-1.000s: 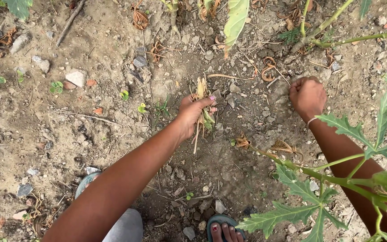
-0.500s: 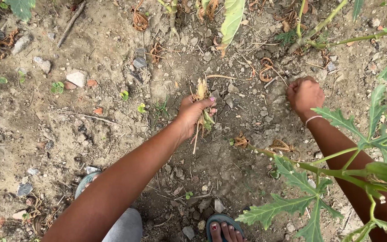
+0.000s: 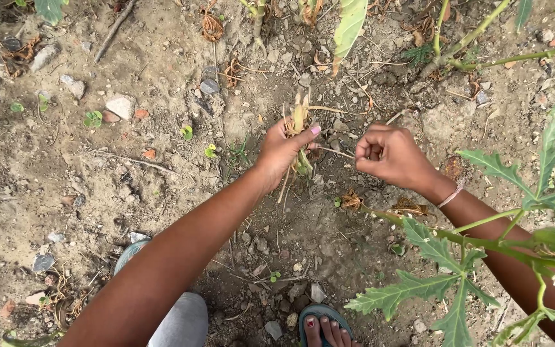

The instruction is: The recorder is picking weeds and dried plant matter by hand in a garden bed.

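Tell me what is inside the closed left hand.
The left hand grips a bunch of pulled weeds; dry yellowish tops stick out above and thin stems below. The fingers cover the middle of the bunch.

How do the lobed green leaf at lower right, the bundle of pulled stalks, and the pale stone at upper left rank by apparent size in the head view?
1. lobed green leaf, though nearest the camera
2. bundle of pulled stalks
3. pale stone

Bare arms, thin wrist bangle (image 3: 451,195) (perhaps thread), teal sandal (image 3: 319,316), pink-painted nails.
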